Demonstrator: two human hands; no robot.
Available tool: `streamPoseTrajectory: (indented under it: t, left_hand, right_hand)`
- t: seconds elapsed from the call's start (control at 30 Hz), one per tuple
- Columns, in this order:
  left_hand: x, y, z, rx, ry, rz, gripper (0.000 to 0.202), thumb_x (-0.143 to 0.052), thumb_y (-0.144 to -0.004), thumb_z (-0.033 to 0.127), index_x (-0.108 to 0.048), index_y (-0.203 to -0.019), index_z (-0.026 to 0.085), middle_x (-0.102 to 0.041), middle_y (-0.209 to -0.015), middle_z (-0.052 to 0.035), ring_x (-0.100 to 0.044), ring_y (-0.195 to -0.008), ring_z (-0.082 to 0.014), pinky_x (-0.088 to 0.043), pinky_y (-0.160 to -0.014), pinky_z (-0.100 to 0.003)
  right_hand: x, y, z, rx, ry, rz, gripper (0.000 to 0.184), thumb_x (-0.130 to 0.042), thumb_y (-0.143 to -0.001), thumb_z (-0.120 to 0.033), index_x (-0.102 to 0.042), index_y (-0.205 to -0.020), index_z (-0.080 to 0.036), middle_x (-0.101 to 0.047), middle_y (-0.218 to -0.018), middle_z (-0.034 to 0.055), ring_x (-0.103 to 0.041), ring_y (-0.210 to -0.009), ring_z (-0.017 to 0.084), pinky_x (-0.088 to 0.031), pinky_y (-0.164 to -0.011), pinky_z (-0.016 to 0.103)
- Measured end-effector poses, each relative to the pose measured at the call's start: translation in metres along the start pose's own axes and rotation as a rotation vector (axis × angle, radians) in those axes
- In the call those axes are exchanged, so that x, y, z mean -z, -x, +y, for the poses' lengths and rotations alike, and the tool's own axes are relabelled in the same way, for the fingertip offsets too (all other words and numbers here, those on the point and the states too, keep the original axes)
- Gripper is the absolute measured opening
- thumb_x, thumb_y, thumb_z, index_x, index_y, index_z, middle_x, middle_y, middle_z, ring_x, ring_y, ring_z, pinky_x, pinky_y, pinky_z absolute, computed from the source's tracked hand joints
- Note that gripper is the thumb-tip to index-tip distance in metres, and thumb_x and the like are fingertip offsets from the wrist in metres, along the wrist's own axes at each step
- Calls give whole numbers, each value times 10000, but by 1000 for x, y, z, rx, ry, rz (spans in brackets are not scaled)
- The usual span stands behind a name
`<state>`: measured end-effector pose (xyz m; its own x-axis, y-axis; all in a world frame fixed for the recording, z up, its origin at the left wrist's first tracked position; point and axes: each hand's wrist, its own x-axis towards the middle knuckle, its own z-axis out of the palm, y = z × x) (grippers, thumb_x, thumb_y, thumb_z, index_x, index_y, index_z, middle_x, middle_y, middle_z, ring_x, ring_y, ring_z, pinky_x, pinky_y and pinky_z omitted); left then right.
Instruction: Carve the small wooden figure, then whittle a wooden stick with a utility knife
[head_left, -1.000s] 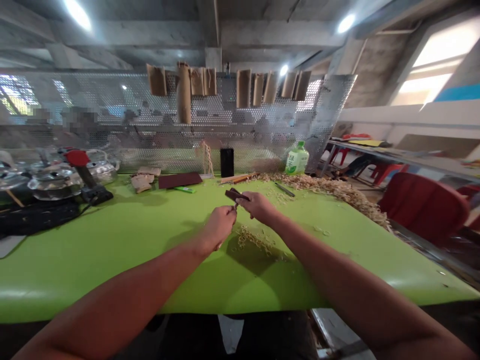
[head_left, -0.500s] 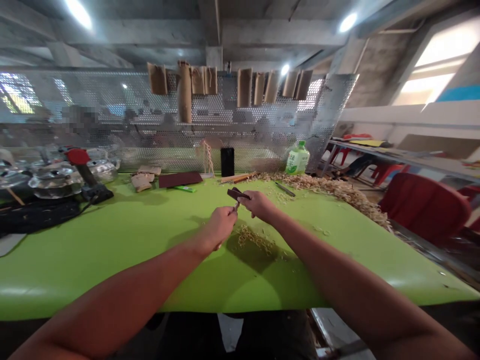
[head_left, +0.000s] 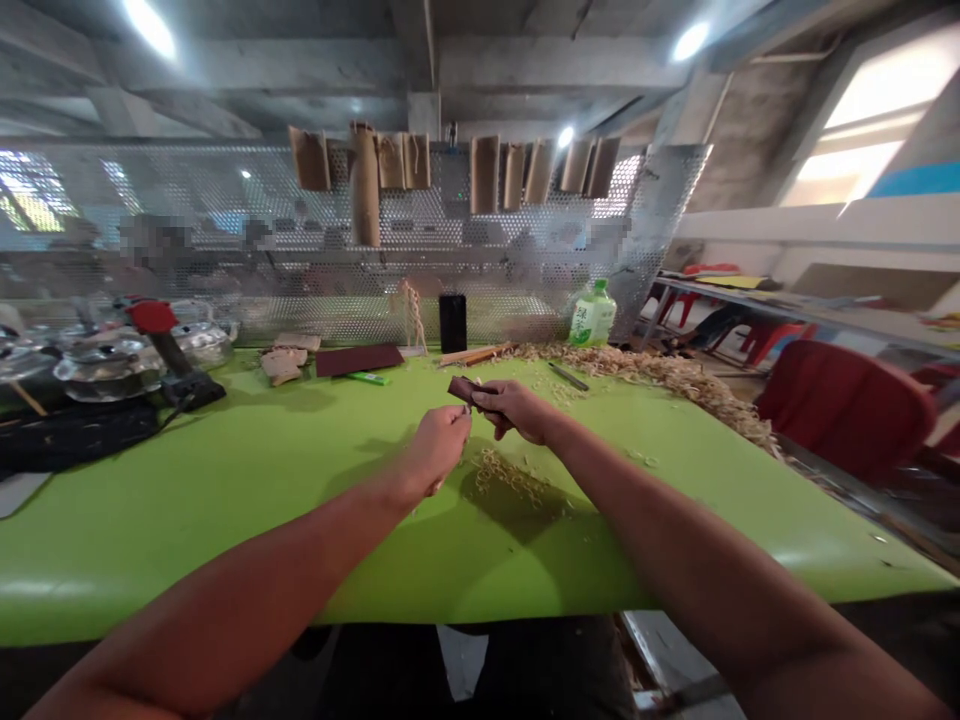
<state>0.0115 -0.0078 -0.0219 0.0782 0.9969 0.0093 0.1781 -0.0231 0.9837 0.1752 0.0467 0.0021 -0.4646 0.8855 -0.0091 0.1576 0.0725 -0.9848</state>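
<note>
Over the middle of the green tabletop, my right hand (head_left: 516, 410) is closed on a folded dark brown strip of sandpaper (head_left: 463, 389), which looks like the brown sheet (head_left: 358, 360) lying farther back. My left hand (head_left: 439, 445) is closed beside it, gripping a small, thin, pale piece whose tip touches or nearly touches the strip; my fingers hide most of that piece. Below my hands lie curled wood shavings (head_left: 511, 478) in shadow.
A long heap of shavings (head_left: 675, 380) lines the right edge, near a red chair (head_left: 847, 405). At the back stand a green bottle (head_left: 592, 315) and a black phone (head_left: 453, 323). A red-headed tool (head_left: 154, 318) and metal kettles (head_left: 101, 370) are at left.
The sandpaper has turned so more of its broad face shows. My right hand has tilted and its fingers have shifted along the strip. The left hand has moved slightly left.
</note>
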Motion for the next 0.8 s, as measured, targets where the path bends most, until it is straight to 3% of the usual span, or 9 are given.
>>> streamPoseTrajectory:
  t: [0.1,0.2,0.33,0.43,0.5,0.63,0.8]
  left_hand:
    - [0,3,3,-51,-82,-7,299,-527,-897,338,-442,-639,212,-312,-480,78,-220,-346,-64,-124,-393,-238]
    - [1,7,4,-56,-130,-31,285,-523,-890,329,-464,-640,203,-370,-509,59,-273,-368,-68,-159,-390,-231]
    - [2,7,2,-24,-86,-62,264,-529,-884,328,-478,-659,200,-382,-527,57,-290,-375,-67,-184,-388,-225]
    - [2,4,1,19,19,-93,249,-546,-872,307,-470,-660,202,-352,-502,68,-266,-355,-59,-170,-387,-225]
    - [3,2,2,48,79,-99,255,-547,-869,289,-454,-646,205,-325,-474,75,-246,-342,-58,-154,-387,-228]
    - [4,1,8,62,120,-70,266,-530,-875,275,-431,-637,209,-310,-462,78,-227,-332,-55,-136,-384,-232]
    - [5,5,8,-43,-24,-94,269,-527,-880,317,-457,-648,202,-353,-520,65,-260,-366,-57,-167,-388,-228]
  right_hand:
    - [5,0,3,-54,-92,-48,325,-632,-862,-397,-582,-1101,-183,-384,-479,-107,-310,-383,79,-429,-395,200]
    - [10,-3,4,-63,-80,1,270,-614,-873,-397,-586,-1042,-188,-378,-479,-109,-284,-367,78,-432,-393,213]
    - [8,-4,2,57,164,158,185,-585,-870,-357,-585,-824,-177,-391,-488,-82,-363,-393,87,-417,-401,213]
    - [-2,2,2,162,408,278,190,-575,-864,-331,-589,-759,-173,-412,-522,-64,-416,-433,84,-361,-410,190]
    - [-9,7,4,196,467,288,200,-564,-867,-334,-583,-747,-175,-423,-541,-60,-414,-447,75,-327,-415,179]
    - [-14,8,5,196,397,230,208,-549,-871,-344,-556,-743,-181,-419,-548,-60,-409,-443,74,-334,-402,176]
    - [-2,1,-5,131,303,295,195,-534,-876,-303,-536,-723,-181,-395,-523,-64,-394,-404,80,-370,-381,195]
